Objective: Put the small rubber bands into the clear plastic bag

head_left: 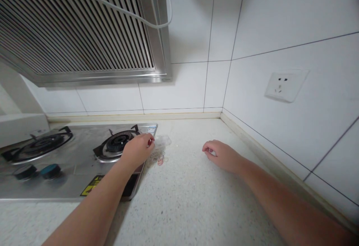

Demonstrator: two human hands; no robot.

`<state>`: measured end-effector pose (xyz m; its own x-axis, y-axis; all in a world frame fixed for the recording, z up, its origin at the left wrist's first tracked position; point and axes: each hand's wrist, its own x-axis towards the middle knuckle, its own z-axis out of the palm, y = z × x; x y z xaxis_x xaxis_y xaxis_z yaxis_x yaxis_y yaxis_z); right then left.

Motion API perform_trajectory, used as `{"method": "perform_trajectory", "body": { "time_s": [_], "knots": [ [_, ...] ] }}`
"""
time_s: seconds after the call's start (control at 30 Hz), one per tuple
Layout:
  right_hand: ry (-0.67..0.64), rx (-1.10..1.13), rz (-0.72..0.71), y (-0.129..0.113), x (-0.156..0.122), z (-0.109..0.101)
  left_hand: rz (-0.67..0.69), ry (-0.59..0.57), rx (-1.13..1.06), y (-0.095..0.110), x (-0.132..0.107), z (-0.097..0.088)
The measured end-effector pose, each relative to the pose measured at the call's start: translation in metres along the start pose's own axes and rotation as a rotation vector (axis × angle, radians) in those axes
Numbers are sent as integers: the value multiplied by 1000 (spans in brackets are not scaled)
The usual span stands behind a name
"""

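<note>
My left hand [138,149] is over the right edge of the gas stove, its fingers curled in and pinched. Whatever those fingers hold, if anything, is too small or hidden to make out. Just beside and below it, a loose heap of thin rings that look like rubber bands [160,160], some reddish, lies on the counter. A clear plastic bag [164,141] is crumpled behind the heap. To the right, my right hand [221,155] hovers low above the counter, thumb and fingers drawn together. Nothing I can name shows between its fingertips.
The steel gas stove [81,171] with two burners and knobs occupies the left side. A range hood [112,75] hangs above it, with a white cable [123,12] across. The speckled counter [179,201] meets tiled walls; a wall socket [286,85] is at right.
</note>
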<state>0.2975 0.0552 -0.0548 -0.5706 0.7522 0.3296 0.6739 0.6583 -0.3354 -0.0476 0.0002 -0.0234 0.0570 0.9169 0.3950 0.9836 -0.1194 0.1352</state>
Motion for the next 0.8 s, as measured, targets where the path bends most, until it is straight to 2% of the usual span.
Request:
{"method": "perform_trajectory", "body": {
  "time_s": [0.13, 0.23, 0.33, 0.43, 0.57, 0.8],
  "knots": [
    [-9, -19, -76, -4, -1, -1, 87, -55, -42, 33, -10, -1],
    [-28, -38, -124, -11, -2, -3, 211, -152, -163, 62, -22, 1],
    [-67, -63, -162, -16, -3, -4, 350, -225, -257, 81, -32, 1],
    [-94, -77, -183, -19, -4, -3, 464, -256, -281, 86, -36, 0],
    [-124, -94, -172, -21, -4, -2, 546, -283, -243, 83, -35, -1],
    [-193, -118, -132, -20, -2, -3, 593, -289, -188, 78, -33, -1]
  ]
}}
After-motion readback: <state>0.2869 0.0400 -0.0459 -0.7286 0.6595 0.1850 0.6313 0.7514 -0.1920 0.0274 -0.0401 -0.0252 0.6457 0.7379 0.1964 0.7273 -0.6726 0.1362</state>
